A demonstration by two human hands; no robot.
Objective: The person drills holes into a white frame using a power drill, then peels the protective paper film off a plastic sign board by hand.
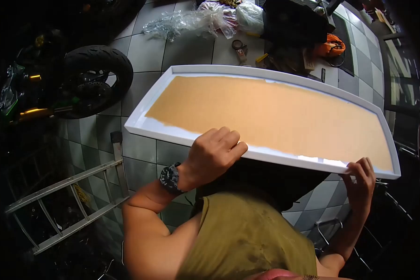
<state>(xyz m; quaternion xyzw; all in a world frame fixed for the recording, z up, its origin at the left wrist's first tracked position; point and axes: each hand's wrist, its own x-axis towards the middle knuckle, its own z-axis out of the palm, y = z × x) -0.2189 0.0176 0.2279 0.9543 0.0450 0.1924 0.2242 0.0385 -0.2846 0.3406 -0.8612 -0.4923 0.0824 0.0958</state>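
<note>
A long white tray-like panel (pixel 147 100) with raised edges lies across the view, tilted down to the right. A tan sheet or coating (pixel 266 112) with uneven borders covers most of its inside. My left hand (pixel 215 149), below a black wristwatch (pixel 170 178), has its fingers curled at the panel's near edge, left of the middle. At the near right corner, my right hand (pixel 361 175) grips the rim, fingertips on the inner side. The undersides of the panel and my thumbs are partly hidden.
A motorcycle wheel (pixel 98 81) stands at the left on the tiled floor (pixel 140 151). Below it leans a metal ladder (pixel 70 182). Beyond the panel lie clear plastic wrapping (pixel 186 23), a tape roll (pixel 238 45) and an orange item (pixel 331 45).
</note>
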